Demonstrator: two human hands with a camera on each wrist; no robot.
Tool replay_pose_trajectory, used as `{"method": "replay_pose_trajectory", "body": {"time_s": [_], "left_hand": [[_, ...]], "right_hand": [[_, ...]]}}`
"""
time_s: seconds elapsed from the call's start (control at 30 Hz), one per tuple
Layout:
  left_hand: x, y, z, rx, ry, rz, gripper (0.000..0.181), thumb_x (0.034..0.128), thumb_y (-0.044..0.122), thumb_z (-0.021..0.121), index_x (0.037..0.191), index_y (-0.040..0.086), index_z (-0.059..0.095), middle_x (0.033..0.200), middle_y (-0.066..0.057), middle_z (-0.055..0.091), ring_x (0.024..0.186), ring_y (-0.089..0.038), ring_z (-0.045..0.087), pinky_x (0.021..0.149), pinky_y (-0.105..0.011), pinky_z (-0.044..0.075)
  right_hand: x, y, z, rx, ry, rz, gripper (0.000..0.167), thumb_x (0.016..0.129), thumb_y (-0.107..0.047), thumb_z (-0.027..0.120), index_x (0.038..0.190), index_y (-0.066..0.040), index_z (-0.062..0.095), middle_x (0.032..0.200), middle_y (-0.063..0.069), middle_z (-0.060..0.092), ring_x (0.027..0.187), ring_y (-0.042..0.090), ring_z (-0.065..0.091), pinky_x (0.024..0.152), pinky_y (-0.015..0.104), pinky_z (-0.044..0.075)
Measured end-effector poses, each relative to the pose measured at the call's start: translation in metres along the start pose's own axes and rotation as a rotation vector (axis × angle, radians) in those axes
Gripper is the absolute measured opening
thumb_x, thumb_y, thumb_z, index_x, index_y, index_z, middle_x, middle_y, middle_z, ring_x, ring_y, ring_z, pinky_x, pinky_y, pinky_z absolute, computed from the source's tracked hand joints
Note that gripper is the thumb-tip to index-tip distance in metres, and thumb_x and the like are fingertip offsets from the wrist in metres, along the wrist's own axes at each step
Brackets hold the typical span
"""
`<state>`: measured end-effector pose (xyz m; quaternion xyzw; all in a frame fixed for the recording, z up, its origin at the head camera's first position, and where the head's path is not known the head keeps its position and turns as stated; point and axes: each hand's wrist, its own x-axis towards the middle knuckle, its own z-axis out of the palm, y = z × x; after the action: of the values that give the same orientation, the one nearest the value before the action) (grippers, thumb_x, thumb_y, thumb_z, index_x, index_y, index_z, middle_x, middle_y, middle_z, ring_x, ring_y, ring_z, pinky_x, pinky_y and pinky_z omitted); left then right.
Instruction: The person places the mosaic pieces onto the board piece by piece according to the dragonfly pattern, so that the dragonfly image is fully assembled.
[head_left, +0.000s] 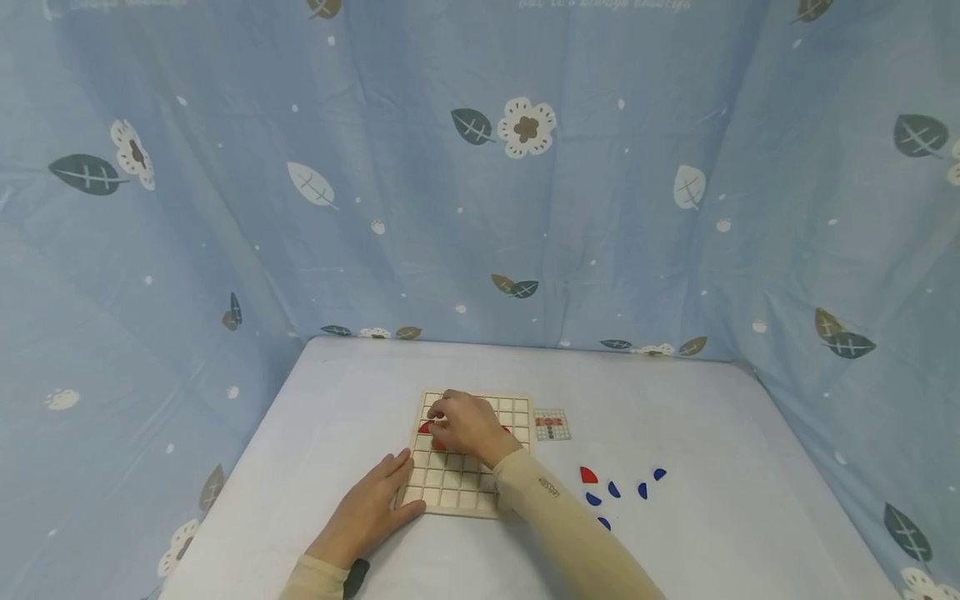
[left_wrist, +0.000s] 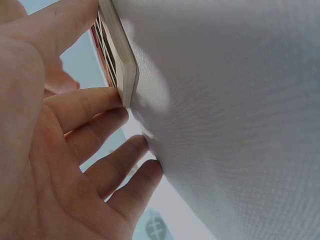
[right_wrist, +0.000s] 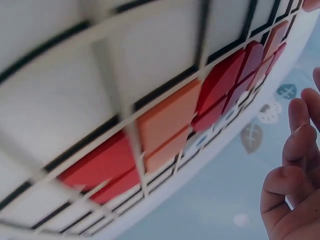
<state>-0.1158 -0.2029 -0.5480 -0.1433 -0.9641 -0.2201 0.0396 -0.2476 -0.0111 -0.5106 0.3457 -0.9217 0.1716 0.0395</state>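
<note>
A wooden grid board (head_left: 431, 497) lies on the table. My left hand (head_left: 372, 506) rests at its lower left corner, with fingers extended along one side and the thumb at the near edge; in the left wrist view the fingertips touch the board's rim (left_wrist: 131, 75). My right hand (head_left: 467, 427) reaches over the board's upper left cells, its fingers bent beside a red piece (head_left: 425, 427) and an orange piece (head_left: 438, 445). Whether it pinches anything is hidden. Seen from the right wrist, red pieces (right_wrist: 107, 167) and orange squares (right_wrist: 170, 117) sit in a row of cells.
Right of the board lies a small pattern card (head_left: 552, 424). Farther right are a loose red quarter-circle piece (head_left: 588, 475) and several blue half-circle pieces (head_left: 614, 489). A blue leaf-patterned cloth (head_left: 420, 208) hangs behind and beside the white table (head_left: 712, 433).
</note>
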Motion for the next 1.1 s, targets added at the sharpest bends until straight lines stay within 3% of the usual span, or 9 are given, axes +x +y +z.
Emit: {"method": "replay_pose_trajectory", "body": {"time_s": [0.13, 0.27, 0.53, 0.73, 0.87, 1.1], "left_hand": [[0.000, 0.001, -0.001, 0.000, -0.013, -0.010, 0.074, 0.0884, 0.042, 0.078, 0.142, -0.005, 0.055, 0.152, -0.015, 0.049, 0.138, -0.042, 0.046, 0.112, -0.053, 0.041], [0.000, 0.001, -0.003, -0.003, -0.035, -0.048, 0.075, 0.0884, 0.043, 0.077, 0.143, -0.003, 0.054, 0.154, -0.012, 0.048, 0.140, -0.039, 0.044, 0.114, -0.052, 0.039], [0.002, 0.004, -0.003, -0.002, -0.046, -0.065, 0.076, 0.0873, 0.044, 0.078, 0.142, -0.003, 0.055, 0.154, -0.012, 0.048, 0.140, -0.039, 0.044, 0.115, -0.051, 0.039], [0.003, 0.004, -0.001, 0.006, -0.048, -0.067, 0.076, 0.0873, 0.044, 0.078, 0.143, -0.003, 0.055, 0.154, -0.012, 0.048, 0.141, -0.039, 0.043, 0.115, -0.051, 0.039], [0.003, 0.005, 0.000, 0.003, -0.051, -0.072, 0.076, 0.0877, 0.044, 0.077, 0.143, -0.002, 0.055, 0.154, -0.012, 0.047, 0.142, -0.038, 0.042, 0.116, -0.051, 0.038], [0.003, 0.007, -0.001, 0.005, -0.060, -0.083, 0.076, 0.0875, 0.045, 0.077, 0.143, -0.002, 0.055, 0.155, -0.012, 0.047, 0.142, -0.038, 0.042, 0.116, -0.051, 0.038]], "right_hand": [[-0.019, 0.005, -0.008, -0.020, 0.097, -0.060, 0.015, 0.093, -0.027, 0.072, 0.105, -0.020, 0.080, 0.096, -0.006, 0.070, 0.073, 0.003, 0.060, 0.060, 0.018, 0.054], [-0.038, 0.010, -0.016, -0.036, 0.174, -0.078, 0.014, 0.092, -0.027, 0.074, 0.102, -0.020, 0.080, 0.096, -0.006, 0.070, 0.076, 0.005, 0.062, 0.062, 0.020, 0.055], [-0.083, 0.028, -0.032, -0.013, 0.244, -0.038, 0.014, 0.090, -0.026, 0.078, 0.102, -0.018, 0.079, 0.096, -0.006, 0.070, 0.083, 0.009, 0.066, 0.069, 0.024, 0.059], [-0.120, 0.047, -0.039, -0.078, 0.325, -0.024, 0.015, 0.084, -0.024, 0.083, 0.099, -0.021, 0.078, 0.094, -0.009, 0.068, 0.086, 0.009, 0.066, 0.073, 0.030, 0.060], [-0.147, 0.062, -0.043, -0.120, 0.316, 0.036, 0.022, 0.081, -0.026, 0.086, 0.100, -0.022, 0.077, 0.099, -0.007, 0.068, 0.093, 0.013, 0.068, 0.078, 0.035, 0.061], [-0.186, 0.089, -0.049, -0.155, 0.351, 0.142, 0.027, 0.075, -0.025, 0.090, 0.098, -0.020, 0.078, 0.093, -0.009, 0.067, 0.081, 0.008, 0.064, 0.068, 0.030, 0.060]]}}
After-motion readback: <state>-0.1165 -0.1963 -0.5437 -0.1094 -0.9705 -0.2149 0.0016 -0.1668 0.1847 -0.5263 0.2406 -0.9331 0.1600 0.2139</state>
